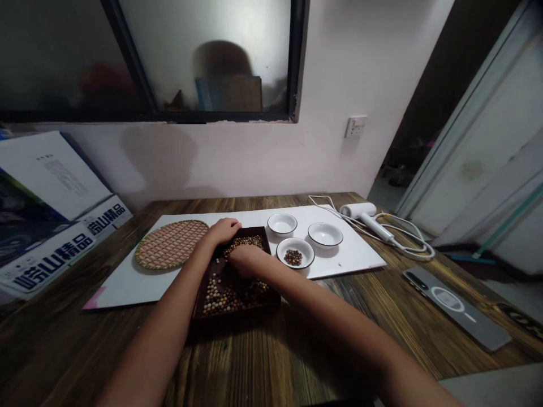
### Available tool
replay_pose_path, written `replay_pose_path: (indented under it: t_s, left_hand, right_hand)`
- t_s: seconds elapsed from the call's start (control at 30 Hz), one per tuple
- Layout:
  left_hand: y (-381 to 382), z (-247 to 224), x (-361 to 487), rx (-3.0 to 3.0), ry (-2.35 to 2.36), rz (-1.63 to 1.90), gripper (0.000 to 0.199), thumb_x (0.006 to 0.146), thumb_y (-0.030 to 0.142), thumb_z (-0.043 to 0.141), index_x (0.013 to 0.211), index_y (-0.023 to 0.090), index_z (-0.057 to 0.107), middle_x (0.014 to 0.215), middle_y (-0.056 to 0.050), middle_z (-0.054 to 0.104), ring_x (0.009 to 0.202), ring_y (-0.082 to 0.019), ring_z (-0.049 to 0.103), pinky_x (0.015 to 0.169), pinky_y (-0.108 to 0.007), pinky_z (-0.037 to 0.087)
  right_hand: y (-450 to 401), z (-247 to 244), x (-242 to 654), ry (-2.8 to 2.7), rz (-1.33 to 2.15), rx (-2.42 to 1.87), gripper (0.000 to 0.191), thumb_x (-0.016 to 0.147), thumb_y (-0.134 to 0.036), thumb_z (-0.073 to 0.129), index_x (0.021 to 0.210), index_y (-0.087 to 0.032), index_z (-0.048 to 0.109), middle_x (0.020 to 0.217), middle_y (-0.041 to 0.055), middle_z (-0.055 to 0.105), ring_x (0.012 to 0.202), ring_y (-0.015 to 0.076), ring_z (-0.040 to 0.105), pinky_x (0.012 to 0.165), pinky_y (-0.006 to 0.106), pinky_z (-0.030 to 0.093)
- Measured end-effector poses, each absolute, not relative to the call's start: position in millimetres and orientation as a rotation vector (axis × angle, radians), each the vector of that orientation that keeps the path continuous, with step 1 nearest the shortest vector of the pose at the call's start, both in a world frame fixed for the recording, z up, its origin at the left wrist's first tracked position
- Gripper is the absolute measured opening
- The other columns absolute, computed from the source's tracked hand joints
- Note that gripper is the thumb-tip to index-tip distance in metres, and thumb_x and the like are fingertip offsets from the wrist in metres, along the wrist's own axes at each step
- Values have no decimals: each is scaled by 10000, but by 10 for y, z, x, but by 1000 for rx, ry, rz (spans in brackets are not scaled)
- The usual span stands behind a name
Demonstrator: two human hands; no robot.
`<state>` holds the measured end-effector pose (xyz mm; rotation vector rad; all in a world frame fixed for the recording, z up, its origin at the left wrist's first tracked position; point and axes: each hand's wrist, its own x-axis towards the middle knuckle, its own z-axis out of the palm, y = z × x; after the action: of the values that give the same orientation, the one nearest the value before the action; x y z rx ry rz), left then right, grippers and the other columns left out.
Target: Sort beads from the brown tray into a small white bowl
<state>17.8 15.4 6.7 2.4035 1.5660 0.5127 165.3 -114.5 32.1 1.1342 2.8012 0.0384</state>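
Observation:
A dark brown wooden tray (259,230) sits on a white board (127,288), holding a mass of small mixed brown and cream beans (231,297). My left hand (223,230) rests at the tray's far left corner, next to a round woven mat (172,244). Curled down over the beans, my right hand (248,259) hides what its fingers touch. To the right, a white dark-rimmed bowl (295,259) holds a small heap of beans (293,257). Two similar bowls (282,224) (325,234) look empty.
The board lies on a dark wood-grain table (348,316). A white hair dryer (365,217) and its cord lie at the back right, with a grey phone-like slab (453,308) nearer me. Printed boxes (46,265) stand at the left against a wall.

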Motion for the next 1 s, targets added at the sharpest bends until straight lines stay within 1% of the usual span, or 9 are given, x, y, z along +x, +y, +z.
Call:
replay_pose_path:
  t_s: [0.13,0.23,0.4,0.5,0.6,0.73,0.8,0.9,1.0]
  left_hand:
    - [132,81,185,2441,1557,499,392,928,423,446,874,176,746,950,-90,760,859,-223,646,765,-298,453]
    - [123,86,193,2438,1574,503,387,931,423,449,875,176,742,941,-88,759,843,-219,643,752,-296,450]
    - [109,105,232,2466,1592,451,389,945,398,434,888,178,750,985,-100,762,894,-227,648,792,-298,457]
    - [101,114,254,2469,1626,415,386,947,387,432,883,181,751,996,-107,763,906,-229,647,808,-300,456]
    - [108,115,259,2482,1637,407,388,952,386,418,881,188,744,983,-101,762,889,-225,645,795,-299,452]
    - [124,118,254,2484,1653,359,380,949,390,417,878,201,739,954,-83,761,862,-216,643,775,-290,448]
    - [121,120,253,2484,1634,377,387,949,393,414,883,196,741,958,-84,761,857,-217,644,767,-289,449]
    - [106,124,253,2481,1605,421,393,946,395,415,899,189,746,969,-89,763,861,-221,647,761,-292,450]
    - [100,124,252,2469,1602,430,389,941,394,420,910,186,747,977,-92,763,874,-227,649,755,-296,449]
  right_hand:
    - [-1177,288,1643,2839,16,1131,290,903,-137,592,1161,-88,714,1149,157,733,1048,296,701,865,370,580]
    - [-1178,258,1633,2850,7,1138,295,881,-157,612,1144,-78,717,1127,168,734,1015,309,707,841,389,584]
    - [-1109,171,1618,2884,-14,1123,255,851,-210,616,1038,-90,741,1025,172,746,916,309,720,751,378,585]
    - [-1077,136,1625,2932,-7,1114,236,851,-202,591,1010,-101,734,1021,159,742,888,288,713,725,356,574]
    - [-1072,129,1632,2999,27,1118,253,876,-193,551,1064,-118,704,1095,134,721,927,262,689,760,350,563]
    - [-1072,106,1640,3089,130,1283,277,918,-202,512,1148,-134,650,1210,125,666,1102,280,603,917,431,527]
    - [-1064,77,1650,3077,106,1396,308,950,-273,514,1202,-146,638,1268,128,637,1186,302,550,968,468,505]
    - [-1040,37,1669,3002,12,1463,419,959,-410,547,1270,-143,630,1312,159,611,1228,342,523,982,500,500]
    - [-1015,36,1676,2995,-11,1458,340,959,-344,539,1203,-150,676,1245,152,647,1165,329,566,926,468,531]
